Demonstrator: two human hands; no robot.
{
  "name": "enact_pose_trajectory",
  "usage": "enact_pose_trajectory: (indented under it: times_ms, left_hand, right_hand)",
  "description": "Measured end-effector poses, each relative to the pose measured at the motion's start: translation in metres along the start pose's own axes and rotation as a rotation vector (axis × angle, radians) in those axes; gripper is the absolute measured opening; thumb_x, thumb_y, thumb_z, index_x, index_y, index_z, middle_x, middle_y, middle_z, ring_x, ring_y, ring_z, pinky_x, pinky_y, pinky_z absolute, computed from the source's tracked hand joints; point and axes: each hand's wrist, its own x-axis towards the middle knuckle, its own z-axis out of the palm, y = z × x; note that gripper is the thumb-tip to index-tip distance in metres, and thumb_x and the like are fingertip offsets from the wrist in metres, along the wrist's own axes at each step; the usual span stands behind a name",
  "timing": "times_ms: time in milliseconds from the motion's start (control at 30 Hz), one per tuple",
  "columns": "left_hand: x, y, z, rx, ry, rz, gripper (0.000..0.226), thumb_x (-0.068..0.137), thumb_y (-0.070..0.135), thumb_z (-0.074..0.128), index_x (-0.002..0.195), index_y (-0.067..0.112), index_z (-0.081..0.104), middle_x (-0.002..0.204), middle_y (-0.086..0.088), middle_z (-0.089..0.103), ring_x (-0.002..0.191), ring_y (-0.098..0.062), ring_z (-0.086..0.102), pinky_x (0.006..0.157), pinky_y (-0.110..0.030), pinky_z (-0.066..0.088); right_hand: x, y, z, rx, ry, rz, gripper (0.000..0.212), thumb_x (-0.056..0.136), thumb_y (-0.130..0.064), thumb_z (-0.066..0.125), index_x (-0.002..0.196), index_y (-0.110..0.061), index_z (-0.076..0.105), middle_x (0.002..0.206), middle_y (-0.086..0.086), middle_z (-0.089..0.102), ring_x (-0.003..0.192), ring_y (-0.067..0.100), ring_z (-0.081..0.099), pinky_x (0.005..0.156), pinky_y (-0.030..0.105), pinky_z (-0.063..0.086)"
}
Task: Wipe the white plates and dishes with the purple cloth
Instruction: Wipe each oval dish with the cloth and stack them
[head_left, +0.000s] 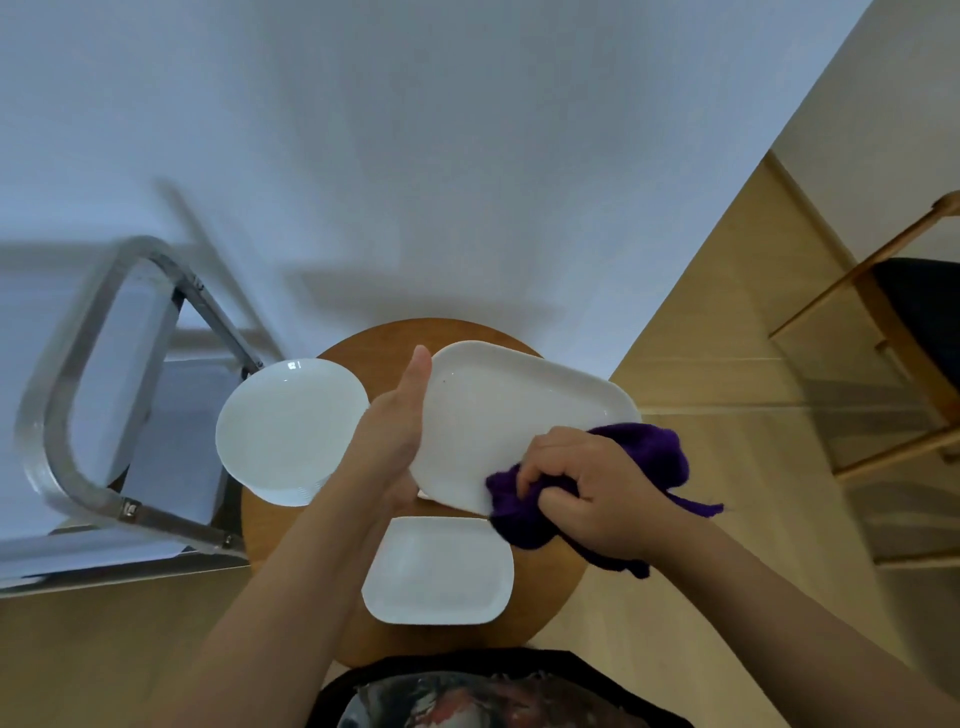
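A long white rectangular platter (511, 410) is held tilted above a small round wooden table (558, 582). My left hand (392, 436) grips its left edge, thumb pointing up along the rim. My right hand (587, 493) is closed on a bunched purple cloth (649, 454) pressed against the platter's lower right corner. A round white plate (288, 428) rests at the table's left, on what looks like a stack of other dishes. A small white square dish (439, 569) lies on the table near me, below the platter.
A metal-framed stool or ladder (104, 395) stands left of the table against the white wall. A wooden chair (904, 332) with a dark seat is at the far right on the light wood floor.
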Motion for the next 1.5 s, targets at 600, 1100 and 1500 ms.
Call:
enact_pose_trajectory:
  times_ms: [600, 1100, 1500]
  left_hand:
    - [0.013, 0.039, 0.006, 0.555, -0.103, 0.024, 0.069, 0.083, 0.076, 0.019, 0.086, 0.021, 0.061, 0.103, -0.011, 0.066, 0.098, -0.029, 0.063, 0.089, -0.043, 0.052]
    - [0.02, 0.036, 0.007, 0.588, -0.423, -0.109, 0.086, 0.068, 0.084, 0.031, 0.102, 0.014, 0.066, 0.097, -0.008, 0.071, 0.096, -0.024, 0.067, 0.087, -0.036, 0.055]
    - [0.006, 0.046, 0.003, 0.49, -0.393, 0.053, 0.087, 0.04, 0.094, 0.022, 0.061, 0.028, 0.073, 0.067, -0.001, 0.072, 0.07, -0.015, 0.071, 0.068, -0.029, 0.056]
  right_hand:
    - [0.022, -0.012, 0.014, -0.139, 0.371, -0.126, 0.03, 0.089, -0.01, 0.053, 0.118, -0.007, 0.06, 0.117, 0.002, 0.061, 0.112, 0.013, 0.051, 0.103, 0.016, 0.03]
    - [0.025, -0.002, 0.018, -0.454, 0.247, -0.286, 0.089, 0.078, -0.054, 0.067, 0.146, -0.013, 0.027, 0.152, 0.015, 0.028, 0.139, 0.036, 0.027, 0.106, 0.052, 0.034]
    - [0.058, -0.003, 0.017, -0.14, 0.629, 0.063, 0.034, 0.075, -0.04, 0.074, 0.087, -0.026, 0.046, 0.069, -0.015, 0.051, 0.053, -0.002, 0.043, 0.05, 0.009, 0.034]
